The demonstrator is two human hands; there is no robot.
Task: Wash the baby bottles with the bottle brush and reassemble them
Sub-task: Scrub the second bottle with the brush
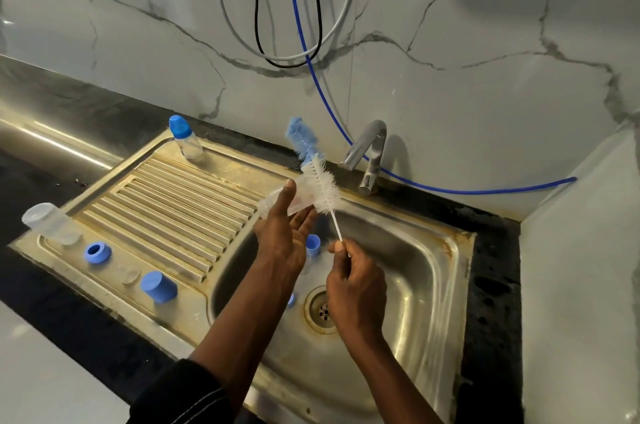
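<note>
One brush (320,186) (blue-tipped); one bottle (300,204)

A long bottle brush (317,183) with white bristles, a fluffy blue tip and a thin white wire handle slants up through the middle of the frame. The right hand (356,281) pinches its handle. Against the bristles, a clear plastic bottle body (273,204) lies sideways in the left hand (284,236), thumb over it. An assembled clear bottle with a blue cap (185,138) stands upper left. At far left sits a clear open bottle (48,223). Lower left lie a blue screw ring (97,252), a clear teat (131,276) and a blue cap on its side (158,287). Another small blue cap (312,245) rests just below centre.
</note>
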